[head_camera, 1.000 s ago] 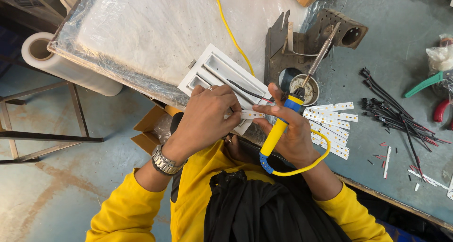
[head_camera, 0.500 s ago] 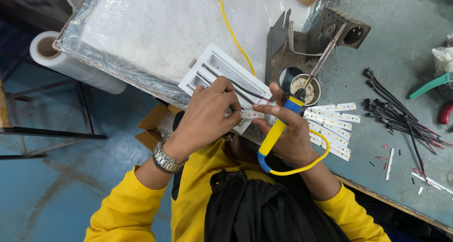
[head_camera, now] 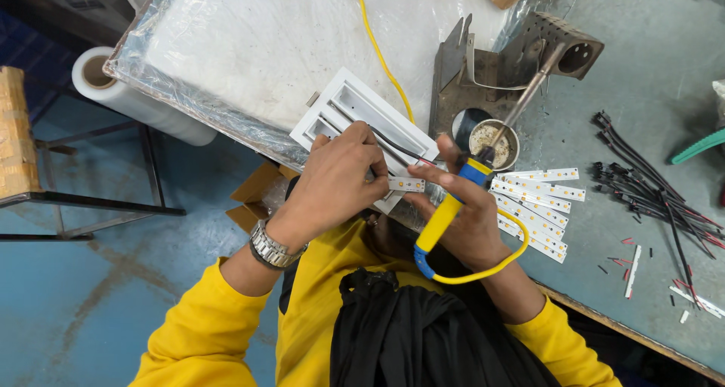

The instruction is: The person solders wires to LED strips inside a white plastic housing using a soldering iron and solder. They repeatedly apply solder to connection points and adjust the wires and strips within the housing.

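My left hand pinches a small white LED strip and a black wire over a white slotted light housing. My right hand grips a soldering iron with a yellow and blue handle; its metal tip reaches up to a small round tin of flux. My right fingertips also touch the strip's right end. A yellow cord loops from the iron's handle below my wrist.
Several white LED strips lie right of my hand. Black and red wires are bundled farther right. A metal iron stand sits behind. A plastic-wrapped panel, a film roll and a stool are left.
Both hands have kept their positions on the strip and the iron; only the camera view has shifted slightly.
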Available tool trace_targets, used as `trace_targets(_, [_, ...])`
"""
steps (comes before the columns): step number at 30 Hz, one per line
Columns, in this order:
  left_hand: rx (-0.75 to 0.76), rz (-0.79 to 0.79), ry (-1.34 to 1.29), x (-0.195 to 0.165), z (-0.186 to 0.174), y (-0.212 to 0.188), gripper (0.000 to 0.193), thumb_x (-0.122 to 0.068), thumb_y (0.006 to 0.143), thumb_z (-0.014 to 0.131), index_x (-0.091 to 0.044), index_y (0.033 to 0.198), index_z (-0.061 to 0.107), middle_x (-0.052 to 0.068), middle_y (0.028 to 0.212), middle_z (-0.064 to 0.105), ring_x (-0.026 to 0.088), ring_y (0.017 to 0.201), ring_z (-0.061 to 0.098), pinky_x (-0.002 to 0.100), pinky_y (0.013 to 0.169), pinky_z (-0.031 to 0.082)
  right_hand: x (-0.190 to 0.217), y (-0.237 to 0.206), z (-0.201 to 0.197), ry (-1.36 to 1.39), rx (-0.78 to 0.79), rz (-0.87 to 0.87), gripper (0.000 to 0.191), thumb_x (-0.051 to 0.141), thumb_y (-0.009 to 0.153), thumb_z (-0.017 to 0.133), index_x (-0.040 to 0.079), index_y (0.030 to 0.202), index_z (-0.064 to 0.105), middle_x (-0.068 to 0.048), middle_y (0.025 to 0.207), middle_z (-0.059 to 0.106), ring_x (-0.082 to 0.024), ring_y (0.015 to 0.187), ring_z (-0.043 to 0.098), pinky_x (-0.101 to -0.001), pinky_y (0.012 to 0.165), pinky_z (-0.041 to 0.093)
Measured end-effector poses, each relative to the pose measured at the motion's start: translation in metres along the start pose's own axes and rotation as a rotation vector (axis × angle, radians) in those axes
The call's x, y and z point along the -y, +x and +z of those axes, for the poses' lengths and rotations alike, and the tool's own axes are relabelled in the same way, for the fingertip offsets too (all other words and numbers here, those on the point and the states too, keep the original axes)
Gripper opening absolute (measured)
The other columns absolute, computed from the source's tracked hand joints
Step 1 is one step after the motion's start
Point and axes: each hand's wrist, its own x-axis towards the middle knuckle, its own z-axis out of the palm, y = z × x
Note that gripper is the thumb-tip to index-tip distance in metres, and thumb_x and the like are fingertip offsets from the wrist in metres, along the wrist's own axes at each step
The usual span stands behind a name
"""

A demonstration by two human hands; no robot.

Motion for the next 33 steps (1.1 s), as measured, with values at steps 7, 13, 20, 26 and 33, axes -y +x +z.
trace_targets(7, [0.008,0.020,-0.051,0.002,0.001,0.004,0.010,-0.017,0.073,0.075,-0.008,0.071,0.070,0.007,0.091,0.059,0.027,0.091,0.060,0.042,0.080,0.040,0.016,-0.021,-0.030,0.148,-0.372,-0.001,0.032,-0.003,0.106,0.050,0.013,0.129,0.034,-0.029,0.138,0.052,-0.041,0.115,0.071,-0.0510,0.086,0.064])
trace_targets(13, [0.010,0.032,-0.060,0.001,0.000,0.006,0.011,-0.014,0.070,0.074,-0.007,0.067,0.067,0.007,0.086,0.058,0.026,0.088,0.059,0.040,0.080,0.040,0.008,-0.063,-0.066,0.105,-0.730,-0.123,0.044,0.044,0.113,0.052,0.015,0.138,0.030,-0.018,0.091,0.071,-0.031,0.066,0.071,-0.0385,0.056,0.054])
trace_targets(20, [0.025,0.037,-0.090,0.003,0.001,0.010,0.008,-0.013,0.067,0.074,-0.008,0.065,0.069,0.009,0.087,0.062,0.027,0.090,0.062,0.040,0.083,0.042,0.012,-0.098,-0.098,0.039,-0.907,-0.131,0.045,0.053,0.107,0.048,0.010,0.123,0.046,-0.014,0.069,0.057,-0.021,0.049,0.052,-0.0296,0.045,0.040])
trace_targets(26, [0.040,0.039,-0.093,0.008,0.005,0.014,0.010,-0.015,0.067,0.075,-0.008,0.063,0.070,0.011,0.088,0.064,0.029,0.093,0.064,0.042,0.082,0.045,0.037,-0.087,-0.080,-0.015,-0.624,-0.076,0.032,0.033,0.114,0.062,0.002,0.106,0.065,-0.015,0.088,0.065,-0.025,0.068,0.064,-0.0326,0.062,0.054])
trace_targets(33, [0.036,0.050,-0.083,0.008,0.006,0.015,0.009,-0.014,0.067,0.074,-0.007,0.063,0.070,0.011,0.087,0.064,0.029,0.090,0.065,0.042,0.080,0.046,0.057,-0.039,-0.071,-0.068,-0.221,0.052,0.025,0.024,0.096,0.065,-0.002,0.094,0.065,-0.008,0.071,0.063,-0.019,0.054,0.064,-0.0268,0.053,0.050])
